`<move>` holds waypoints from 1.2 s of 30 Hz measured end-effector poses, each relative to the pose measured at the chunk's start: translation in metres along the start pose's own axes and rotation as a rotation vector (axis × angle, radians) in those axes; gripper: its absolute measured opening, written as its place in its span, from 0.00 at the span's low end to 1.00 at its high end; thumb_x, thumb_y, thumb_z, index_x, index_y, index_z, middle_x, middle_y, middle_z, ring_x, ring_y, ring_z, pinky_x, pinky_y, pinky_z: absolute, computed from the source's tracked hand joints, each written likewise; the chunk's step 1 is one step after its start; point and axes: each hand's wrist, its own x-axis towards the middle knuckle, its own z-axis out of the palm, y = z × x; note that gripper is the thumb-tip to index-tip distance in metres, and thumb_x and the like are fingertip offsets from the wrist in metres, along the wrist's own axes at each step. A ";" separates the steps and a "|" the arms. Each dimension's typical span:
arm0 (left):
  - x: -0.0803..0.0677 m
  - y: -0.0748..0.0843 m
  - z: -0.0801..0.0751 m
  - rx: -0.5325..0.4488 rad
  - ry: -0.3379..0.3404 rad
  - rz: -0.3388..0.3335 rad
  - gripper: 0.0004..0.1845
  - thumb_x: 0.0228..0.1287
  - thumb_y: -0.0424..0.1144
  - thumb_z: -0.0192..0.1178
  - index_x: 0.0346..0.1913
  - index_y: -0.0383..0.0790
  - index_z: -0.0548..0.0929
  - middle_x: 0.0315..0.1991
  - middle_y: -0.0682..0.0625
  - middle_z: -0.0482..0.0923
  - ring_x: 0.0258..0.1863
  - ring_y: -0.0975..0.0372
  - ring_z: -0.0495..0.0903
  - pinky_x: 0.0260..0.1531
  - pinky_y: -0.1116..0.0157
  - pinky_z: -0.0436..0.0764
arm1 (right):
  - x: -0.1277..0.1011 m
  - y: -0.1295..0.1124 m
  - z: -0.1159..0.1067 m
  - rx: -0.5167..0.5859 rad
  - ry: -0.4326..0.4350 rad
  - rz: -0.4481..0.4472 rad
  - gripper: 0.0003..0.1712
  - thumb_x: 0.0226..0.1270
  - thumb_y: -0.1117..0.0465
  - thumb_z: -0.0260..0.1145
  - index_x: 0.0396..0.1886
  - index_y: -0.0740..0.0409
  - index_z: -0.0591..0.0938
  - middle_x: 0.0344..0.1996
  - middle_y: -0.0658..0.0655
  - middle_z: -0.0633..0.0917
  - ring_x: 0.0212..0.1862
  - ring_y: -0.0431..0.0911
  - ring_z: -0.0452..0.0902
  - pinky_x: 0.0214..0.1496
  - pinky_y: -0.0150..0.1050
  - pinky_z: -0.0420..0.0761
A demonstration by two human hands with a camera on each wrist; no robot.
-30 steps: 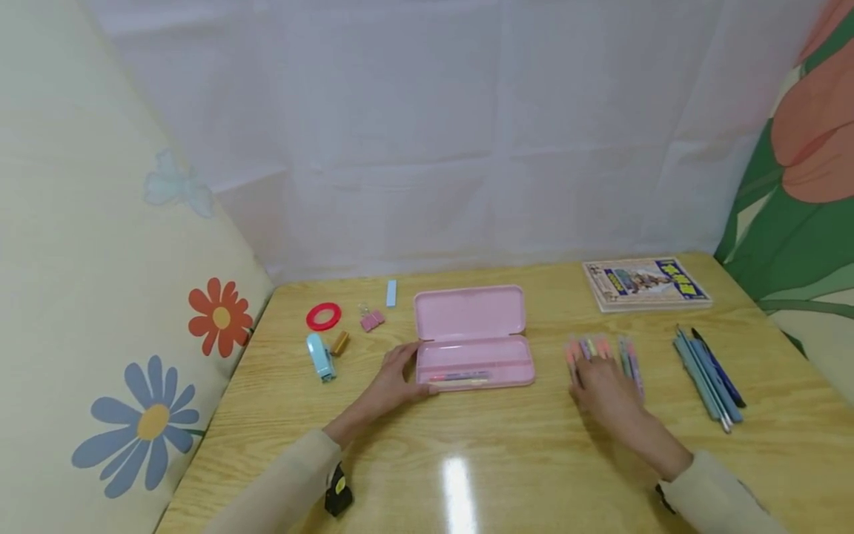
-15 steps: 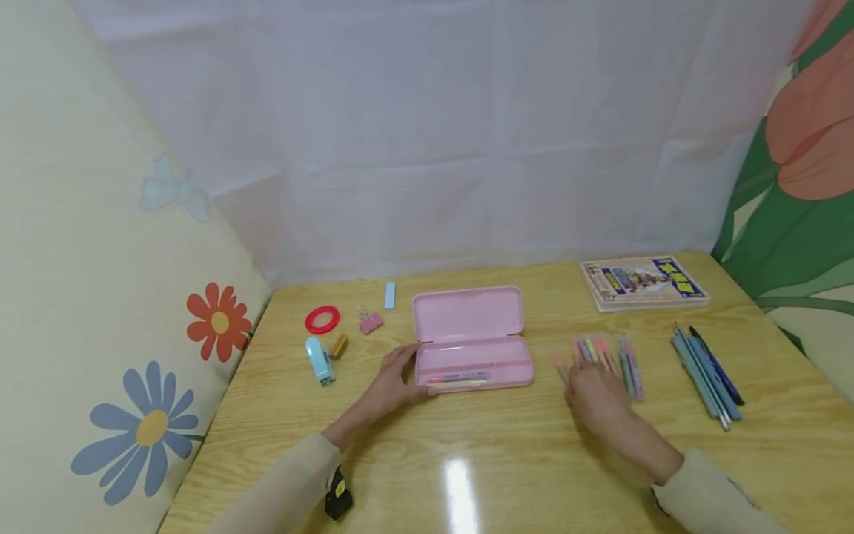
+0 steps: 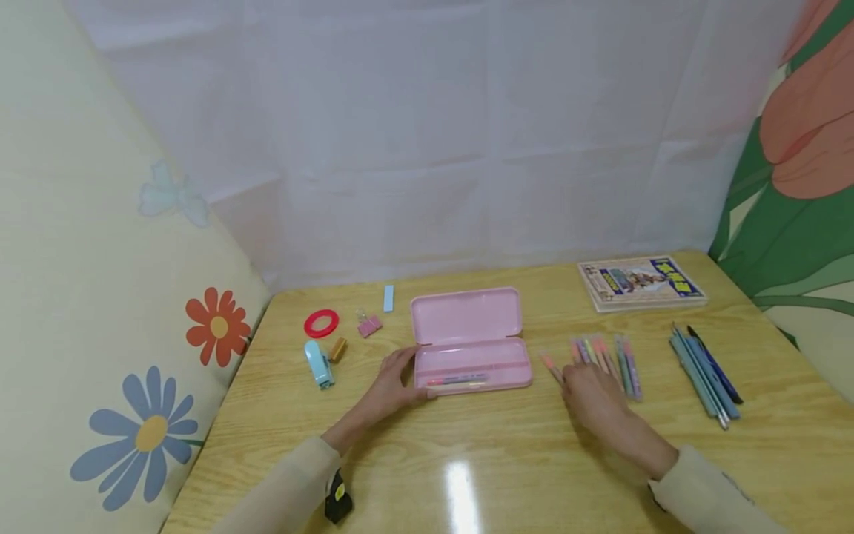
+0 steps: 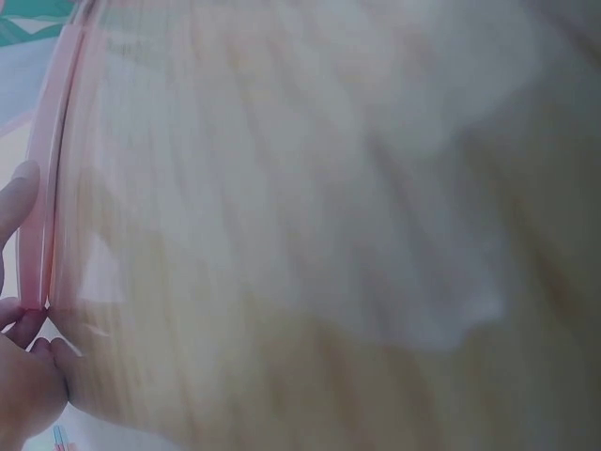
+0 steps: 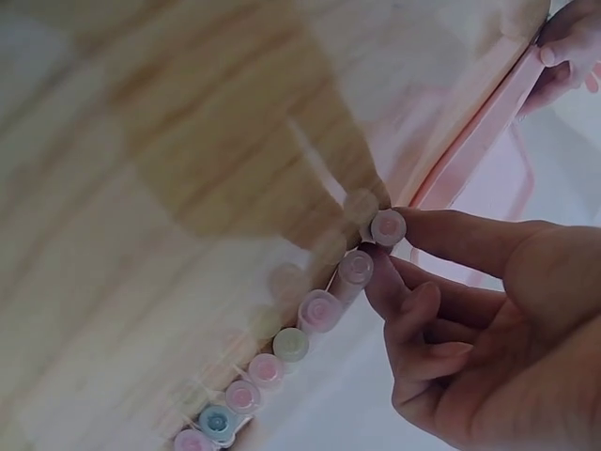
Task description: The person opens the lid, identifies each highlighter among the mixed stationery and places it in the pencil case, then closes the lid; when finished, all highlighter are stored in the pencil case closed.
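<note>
A pink pencil case [image 3: 472,354] lies with its lid up on the table, and two slim pens [image 3: 457,380] rest in its front compartment. My left hand [image 3: 392,386] holds the case at its left end, the thumb along the front wall [image 4: 42,197] and fingers round the corner. To the right of the case, my right hand [image 3: 597,397] pinches a coral-tipped pen [image 3: 550,366] between thumb and finger. In the right wrist view the round end of this pen [image 5: 388,227] shows between the fingertips, beside a row of several pastel pens [image 5: 266,370].
Farther right lie blue pens and a pencil [image 3: 706,378], with a book [image 3: 640,283] behind them. On the left are a red ring [image 3: 321,323], light-blue stapler [image 3: 318,365], small brown block [image 3: 338,350], pink binder clips [image 3: 369,325] and a pale blue strip [image 3: 388,298].
My right hand has drawn one coral-tipped pen leftward, away from the row of pastel pens, toward the case. The left hand has stayed on the pencil case.
</note>
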 end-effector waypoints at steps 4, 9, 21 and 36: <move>0.000 -0.001 0.000 0.000 0.003 0.007 0.48 0.48 0.53 0.74 0.71 0.44 0.64 0.69 0.45 0.61 0.68 0.51 0.56 0.68 0.47 0.57 | 0.001 0.003 -0.002 0.120 -0.063 0.048 0.11 0.50 0.70 0.68 0.16 0.57 0.76 0.16 0.52 0.77 0.21 0.46 0.72 0.23 0.43 0.73; 0.000 -0.001 0.000 0.004 0.001 0.014 0.49 0.48 0.52 0.74 0.72 0.42 0.63 0.69 0.44 0.61 0.68 0.50 0.56 0.68 0.47 0.56 | 0.001 0.007 -0.007 0.221 -0.112 0.089 0.01 0.53 0.70 0.68 0.25 0.62 0.83 0.20 0.52 0.81 0.24 0.44 0.74 0.26 0.39 0.77; -0.001 0.001 0.000 0.000 -0.008 0.000 0.49 0.48 0.54 0.74 0.72 0.44 0.63 0.70 0.45 0.60 0.69 0.51 0.55 0.68 0.46 0.56 | 0.005 0.013 -0.016 0.270 -0.041 0.092 0.06 0.56 0.69 0.68 0.35 0.67 0.85 0.24 0.55 0.83 0.25 0.45 0.76 0.26 0.40 0.78; -0.001 0.003 -0.001 -0.005 -0.018 -0.002 0.49 0.49 0.53 0.73 0.72 0.44 0.61 0.71 0.44 0.58 0.70 0.50 0.54 0.68 0.45 0.57 | 0.018 0.006 -0.021 0.286 0.116 0.006 0.06 0.60 0.68 0.69 0.37 0.64 0.86 0.30 0.57 0.83 0.32 0.50 0.76 0.31 0.43 0.76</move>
